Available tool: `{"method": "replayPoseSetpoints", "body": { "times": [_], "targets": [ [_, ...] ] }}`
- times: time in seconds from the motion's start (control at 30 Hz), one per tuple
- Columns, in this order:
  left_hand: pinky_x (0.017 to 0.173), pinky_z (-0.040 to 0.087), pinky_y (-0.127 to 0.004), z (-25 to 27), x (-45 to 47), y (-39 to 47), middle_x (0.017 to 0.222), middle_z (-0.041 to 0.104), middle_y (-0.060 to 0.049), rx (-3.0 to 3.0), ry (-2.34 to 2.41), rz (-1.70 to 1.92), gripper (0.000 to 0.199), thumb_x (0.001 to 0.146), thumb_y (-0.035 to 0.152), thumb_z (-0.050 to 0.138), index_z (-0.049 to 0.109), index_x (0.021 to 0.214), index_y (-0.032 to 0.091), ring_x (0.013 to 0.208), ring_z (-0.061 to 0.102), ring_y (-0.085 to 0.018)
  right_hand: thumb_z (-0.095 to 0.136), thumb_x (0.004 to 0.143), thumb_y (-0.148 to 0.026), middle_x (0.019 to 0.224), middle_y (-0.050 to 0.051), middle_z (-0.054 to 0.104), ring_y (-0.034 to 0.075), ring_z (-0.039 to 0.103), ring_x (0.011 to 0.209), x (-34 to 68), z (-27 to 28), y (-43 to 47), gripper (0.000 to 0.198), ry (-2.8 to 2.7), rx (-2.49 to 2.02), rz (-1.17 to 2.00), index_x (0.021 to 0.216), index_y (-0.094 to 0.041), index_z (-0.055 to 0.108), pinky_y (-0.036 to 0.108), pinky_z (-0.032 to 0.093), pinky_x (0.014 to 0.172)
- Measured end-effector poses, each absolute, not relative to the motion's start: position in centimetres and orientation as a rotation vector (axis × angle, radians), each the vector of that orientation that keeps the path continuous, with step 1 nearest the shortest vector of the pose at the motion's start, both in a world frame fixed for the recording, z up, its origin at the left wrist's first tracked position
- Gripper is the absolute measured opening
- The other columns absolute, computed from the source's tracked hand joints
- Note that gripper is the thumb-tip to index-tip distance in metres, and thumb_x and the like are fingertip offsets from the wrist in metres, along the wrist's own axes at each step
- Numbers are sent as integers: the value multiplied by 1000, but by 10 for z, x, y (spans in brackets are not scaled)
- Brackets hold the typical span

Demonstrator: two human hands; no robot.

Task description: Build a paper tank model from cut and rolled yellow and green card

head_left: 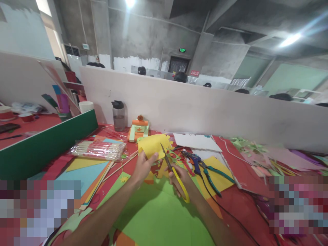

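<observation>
My left hand (144, 167) grips a sheet of yellow paper (151, 144) by its lower edge, thumb on top. The right border of that sheet is cut into a jagged outline. In my right hand (180, 179) is a pair of scissors with yellow handles (182, 186); the dark blades meet the paper's right edge. Whether the blades are parted is hard to make out. Below both hands lies a large green sheet (159, 212). A small yellow paper star shape (124, 179) rests on it near my left forearm. Yellow and orange scraps are scattered under the scissors.
Right of my hands lie a blue glue gun (196, 164) with a cord and green-handled pliers (215, 176). A wrapped bundle of sticks (98, 150) is at left. A bottle (118, 116) and an orange-green paper model (138, 130) stand before the white partition (179, 102).
</observation>
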State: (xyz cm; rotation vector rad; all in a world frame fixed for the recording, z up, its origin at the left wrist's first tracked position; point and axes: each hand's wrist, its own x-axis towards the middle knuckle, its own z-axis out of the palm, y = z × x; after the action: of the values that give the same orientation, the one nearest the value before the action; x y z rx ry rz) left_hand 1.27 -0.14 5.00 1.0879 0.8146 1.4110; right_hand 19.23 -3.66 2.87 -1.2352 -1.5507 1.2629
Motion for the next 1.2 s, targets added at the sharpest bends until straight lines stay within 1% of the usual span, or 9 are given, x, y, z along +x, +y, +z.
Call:
{"method": "replayPoseSetpoints", "body": {
  "times": [0.1,0.2,0.33,0.47,0.57,0.67,0.73,0.97,1.2],
  "targets": [
    [75,59,-37,51,10,-1,106,73,-9,1071,838,1447,39,75,44,77,66,103,20,88,70,-24,65,80,-66,61,-7,51,4,37,31,192,37,-40,53,-1599,-1262,1247,105,-20,60,16,33,27],
    [72,59,-32,55,6,-1,108,71,-7,1124,866,1480,40,77,43,75,61,107,20,92,69,-22,67,79,-63,61,-6,52,4,38,32,193,44,-41,50,-1634,-1268,1245,102,-19,62,16,33,28],
    [67,58,-26,58,2,1,98,69,-2,1202,917,1542,38,81,42,72,55,108,23,79,67,-15,69,80,-59,60,-6,53,4,37,32,194,47,-39,46,-1658,-1266,1247,101,-18,63,16,32,28],
    [64,56,-24,57,1,3,86,66,0,1255,966,1550,33,84,44,67,58,107,22,70,63,-12,68,81,-59,61,-5,54,5,38,34,195,43,-38,46,-1666,-1249,1289,100,-18,63,16,34,29],
    [69,57,-25,58,3,0,99,69,-3,1247,902,1508,38,83,43,68,58,114,23,80,67,-15,66,82,-60,62,-5,53,5,40,34,195,41,-39,47,-1662,-1258,1312,104,-19,61,15,35,29],
    [79,58,-29,60,7,-2,116,69,-5,1217,811,1447,51,79,39,72,53,125,25,96,69,-20,66,82,-60,63,-6,53,5,40,33,195,40,-39,48,-1648,-1267,1315,105,-19,61,15,35,28],
    [84,58,-32,60,8,-2,121,68,-6,1195,778,1433,57,78,38,74,51,129,26,102,68,-21,66,82,-61,63,-5,53,5,40,33,194,39,-39,49,-1641,-1259,1316,105,-19,61,16,34,28],
    [79,59,-31,59,5,-1,118,68,-8,1213,796,1430,62,78,37,74,47,133,25,95,70,-21,66,80,-64,61,-6,52,5,37,34,195,38,-38,53,-1678,-1235,1275,105,-18,61,16,32,30],
    [77,59,-31,62,7,-3,111,70,-6,1191,828,1418,61,76,37,75,50,130,25,88,70,-19,63,82,-65,59,-7,46,6,35,37,196,31,-37,52,-1719,-1192,1248,106,-19,61,17,31,32]
  ]
}}
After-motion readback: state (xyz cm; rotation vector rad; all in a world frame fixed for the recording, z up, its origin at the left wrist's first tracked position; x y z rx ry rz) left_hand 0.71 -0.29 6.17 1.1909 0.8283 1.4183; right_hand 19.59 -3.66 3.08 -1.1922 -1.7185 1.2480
